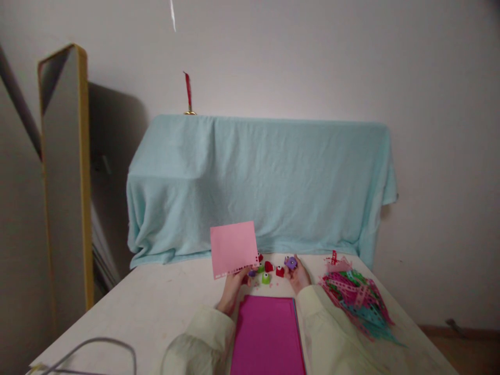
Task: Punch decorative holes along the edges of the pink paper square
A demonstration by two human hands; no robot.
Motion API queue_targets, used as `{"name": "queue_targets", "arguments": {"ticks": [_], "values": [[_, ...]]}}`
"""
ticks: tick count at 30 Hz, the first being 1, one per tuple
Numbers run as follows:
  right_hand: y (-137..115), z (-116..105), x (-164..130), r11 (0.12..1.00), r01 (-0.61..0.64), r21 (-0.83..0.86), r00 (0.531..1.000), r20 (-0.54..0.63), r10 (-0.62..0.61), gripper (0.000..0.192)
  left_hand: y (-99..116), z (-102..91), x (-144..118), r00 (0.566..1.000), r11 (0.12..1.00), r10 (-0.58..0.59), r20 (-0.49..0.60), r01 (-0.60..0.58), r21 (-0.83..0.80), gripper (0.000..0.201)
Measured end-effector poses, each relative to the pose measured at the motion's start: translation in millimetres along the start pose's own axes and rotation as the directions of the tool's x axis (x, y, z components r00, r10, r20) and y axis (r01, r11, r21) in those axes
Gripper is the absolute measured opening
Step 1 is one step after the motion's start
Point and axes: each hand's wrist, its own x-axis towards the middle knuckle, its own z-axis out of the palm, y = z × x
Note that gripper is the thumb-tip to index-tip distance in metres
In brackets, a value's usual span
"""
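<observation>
My left hand point(233, 289) holds up a light pink sheet of paper point(233, 248) with small holes punched along its lower edge. My right hand point(298, 276) grips a small purple paper punch point(291, 262). Between the hands, on the white table point(156, 307), lie red punches point(269, 266), another red one point(279, 271), a green one point(265, 278) and a small purple one point(252, 273). A stack of magenta paper point(267, 336) lies in front of me between my pale sleeves.
A heap of punched pink, magenta and teal paper strips point(357, 302) lies at the right of the table. Behind the table stands something draped in a light blue cloth point(260, 182). A yellow-framed mirror point(66, 172) leans at the left. A grey cable point(89, 346) curves across the near left corner.
</observation>
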Motion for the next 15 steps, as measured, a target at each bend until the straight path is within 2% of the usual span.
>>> {"name": "queue_targets", "arguments": {"ticks": [15], "values": [[-0.8,3.1,-3.2,1.000,-0.024,-0.014,1.000,-0.002,0.024,0.036,6.4,1.7,-3.6,1.000,1.000,-0.010,-0.004,0.010,0.014,0.028]]}}
